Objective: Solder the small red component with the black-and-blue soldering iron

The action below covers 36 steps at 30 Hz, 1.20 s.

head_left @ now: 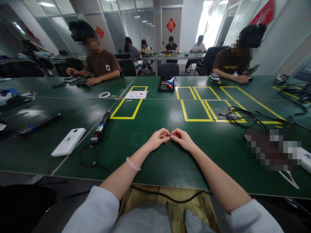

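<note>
I'm running both hands close together over the near side of the table [165, 170]. Left grip [159, 139] and right grip [182, 138] are both pinching a tiny red thing [169, 136], fingertips almost meeting around it. Fingers are covering most of it, so I'm not telling what it is.

Risks: the thing is offering very little to pinch, so an uneven tug or one slipping fingertip could be sending it down onto the table, maybe bouncing out of reach. Also, the cable [79, 157] of the black tool [100, 127] is running toward the left forearm; a wide sweep that way could be snagging it and dragging the tool.

Containers: one black tray [166, 90] is sitting straight ahead, well apart from the hands, holding tools [171, 81] with red and blue parts. Smaller contents are blurring.
</note>
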{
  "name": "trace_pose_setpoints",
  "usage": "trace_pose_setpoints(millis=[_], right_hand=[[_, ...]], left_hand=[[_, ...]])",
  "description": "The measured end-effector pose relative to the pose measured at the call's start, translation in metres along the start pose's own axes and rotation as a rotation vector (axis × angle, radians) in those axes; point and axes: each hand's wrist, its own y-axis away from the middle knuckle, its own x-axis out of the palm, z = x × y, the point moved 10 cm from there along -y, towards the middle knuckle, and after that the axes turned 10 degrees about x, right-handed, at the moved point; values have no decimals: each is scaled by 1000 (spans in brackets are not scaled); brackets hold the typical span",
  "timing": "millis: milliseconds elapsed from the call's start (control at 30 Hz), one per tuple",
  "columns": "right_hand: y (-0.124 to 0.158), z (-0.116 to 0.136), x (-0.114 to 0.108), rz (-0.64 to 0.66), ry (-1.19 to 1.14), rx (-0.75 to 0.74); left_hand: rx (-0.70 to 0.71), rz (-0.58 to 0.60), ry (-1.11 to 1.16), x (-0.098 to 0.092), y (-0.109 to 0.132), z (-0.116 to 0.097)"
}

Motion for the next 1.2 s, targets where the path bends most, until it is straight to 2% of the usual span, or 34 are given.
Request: trace_pose_setpoints(millis=[200, 600, 700, 767, 867, 1000, 1133, 1200], right_hand=[[2, 6, -2, -16, 20, -34], [0, 1, -2, -2, 71, 6], [-1, -1, 0, 11, 73, 24], [0, -1, 1, 21, 79, 37], [1, 0, 2, 26, 80, 52], [1, 1, 2, 22, 88, 60], [1, -1, 3, 24, 109, 56], [1, -2, 3, 20, 119, 55]], left_hand=[[10, -19, -14, -2, -1, 3], [-34, -4, -60, -5, 0, 7], [-57, 44, -185, -14, 5, -2], [-66, 80, -306, -27, 12, -12], [-50, 61, -515, -65, 30, -30], [-61, -82, -963, -146, 65, -47], [-264, -206, -1422, -237, 112, -48], [-393, -258, -1554, -279, 135, -48]])
